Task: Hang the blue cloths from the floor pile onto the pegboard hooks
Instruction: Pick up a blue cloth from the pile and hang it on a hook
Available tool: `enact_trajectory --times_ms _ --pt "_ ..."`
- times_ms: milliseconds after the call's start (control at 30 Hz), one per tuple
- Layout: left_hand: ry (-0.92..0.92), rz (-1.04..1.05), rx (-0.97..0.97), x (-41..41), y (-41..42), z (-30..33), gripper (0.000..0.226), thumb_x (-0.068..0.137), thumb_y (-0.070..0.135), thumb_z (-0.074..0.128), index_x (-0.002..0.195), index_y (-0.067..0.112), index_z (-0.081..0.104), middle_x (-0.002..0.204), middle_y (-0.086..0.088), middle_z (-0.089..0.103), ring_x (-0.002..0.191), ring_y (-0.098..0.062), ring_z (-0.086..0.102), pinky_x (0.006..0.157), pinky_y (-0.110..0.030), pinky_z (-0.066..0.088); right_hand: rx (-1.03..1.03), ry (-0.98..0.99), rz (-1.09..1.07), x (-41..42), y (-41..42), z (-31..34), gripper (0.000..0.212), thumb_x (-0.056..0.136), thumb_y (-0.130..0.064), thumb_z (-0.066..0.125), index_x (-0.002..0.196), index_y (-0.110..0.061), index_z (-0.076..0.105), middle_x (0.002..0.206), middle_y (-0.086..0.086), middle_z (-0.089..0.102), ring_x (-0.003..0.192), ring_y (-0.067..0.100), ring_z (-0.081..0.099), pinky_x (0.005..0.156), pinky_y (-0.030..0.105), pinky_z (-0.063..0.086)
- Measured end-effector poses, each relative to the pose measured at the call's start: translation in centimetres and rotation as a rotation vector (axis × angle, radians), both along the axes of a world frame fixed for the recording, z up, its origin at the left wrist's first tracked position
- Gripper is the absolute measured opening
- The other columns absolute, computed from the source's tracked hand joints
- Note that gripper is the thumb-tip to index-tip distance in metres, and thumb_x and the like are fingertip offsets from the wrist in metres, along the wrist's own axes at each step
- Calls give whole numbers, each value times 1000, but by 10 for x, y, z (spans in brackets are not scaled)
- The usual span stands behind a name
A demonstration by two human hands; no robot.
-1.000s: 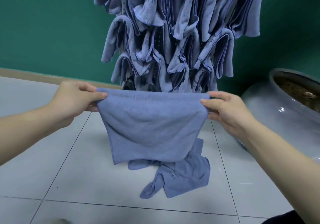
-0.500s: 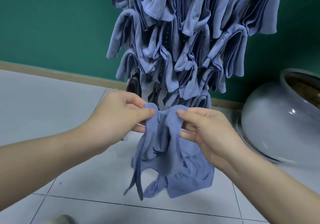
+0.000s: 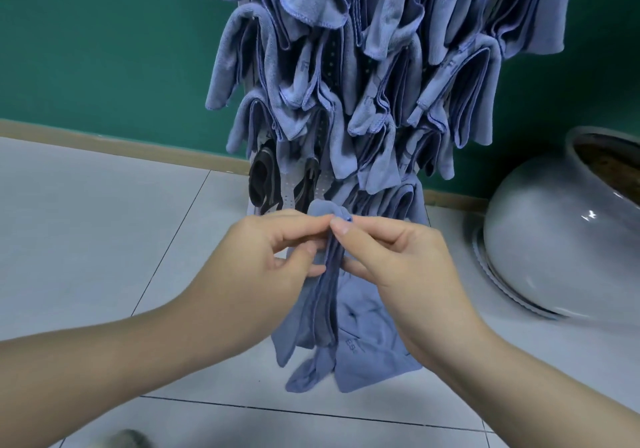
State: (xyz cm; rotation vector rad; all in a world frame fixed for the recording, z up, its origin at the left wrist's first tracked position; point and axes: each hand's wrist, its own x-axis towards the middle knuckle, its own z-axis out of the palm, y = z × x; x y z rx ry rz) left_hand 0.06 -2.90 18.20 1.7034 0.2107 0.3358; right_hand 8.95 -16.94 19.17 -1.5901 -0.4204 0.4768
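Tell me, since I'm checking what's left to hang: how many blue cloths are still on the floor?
1 that shows: a blue cloth on the floor lies on the tiles under the folded cloth pinched by the left hand and right hand. More could be hidden beneath.

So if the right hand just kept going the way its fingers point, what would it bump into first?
The right hand points leftward at the left hand, so it would meet the folded blue cloth pinched between them, then the left hand's fingertips just behind it.

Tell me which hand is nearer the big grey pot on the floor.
Right. The right hand pinches the folded blue cloth on the side facing the grey pot, with bare floor between them. The left hand grips the cloth's far side, further from the pot.
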Motion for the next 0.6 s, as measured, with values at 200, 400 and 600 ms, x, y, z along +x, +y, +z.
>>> enact_trajectory --times_ms 200,400,600 --pt "-102 -37 325 5 10 5 41 96 1 51 118 27 73 106 14 66 103 -10 65 77 -24 57 28 -1 -51 16 2 4 18 99 -14 65 91 -6 79 78 5 76 78 19 70 87 43 61" --pt "-44 64 430 14 36 9 35 81 35 70 114 34 60 115 16 62 117 -4 58 100 -27 47 53 -200 -8 20 3 16 24 91 -33 55 87 -14 69 77 20 56 75 21 48 72 38 39" --pt "8 -186 414 13 52 12 20 79 46 73 91 29 71 110 5 64 108 -20 63 86 -55 56 114 -223 46 24 -4 19 22 96 -30 49 87 -17 66 84 5 63 82 17 55 80 37 44"
